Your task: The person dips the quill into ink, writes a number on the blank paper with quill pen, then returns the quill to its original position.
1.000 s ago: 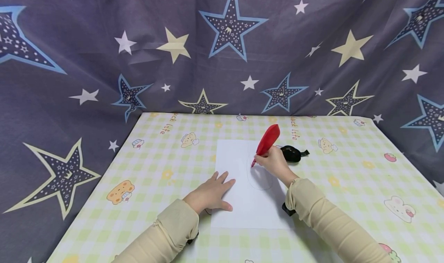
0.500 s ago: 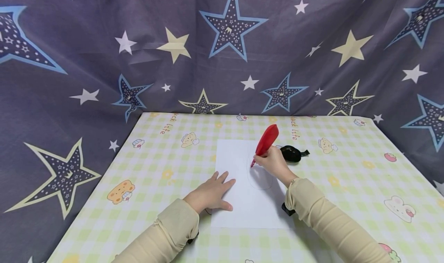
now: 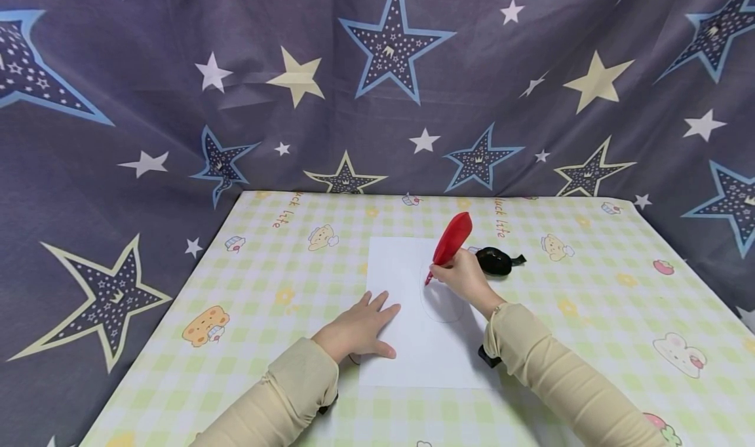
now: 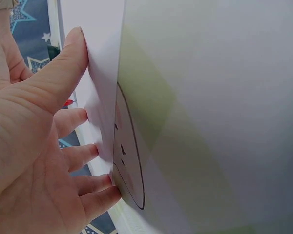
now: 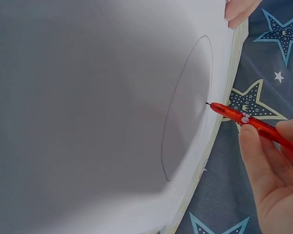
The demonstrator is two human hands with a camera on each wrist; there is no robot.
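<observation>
A white sheet of paper lies on the table, bearing a thin rounded outline. My right hand pinches a red feather-topped pen between thumb and fingers. The pen's dark tip is right at the drawn line in the right wrist view, and its red plume leans up and to the right. On the sheet's left side, my left hand rests with fingers spread. In the left wrist view, its thumb and fingertips touch the paper near its edge.
A checked tablecloth with cartoon prints covers the table. A glossy black rounded object lies just beyond the right hand. A small black piece shows by the right cuff. Behind hangs a dark star-patterned curtain.
The pen has shifted very slightly left along the drawn line, its plume moving with it. My left hand and the paper stay where they were.
</observation>
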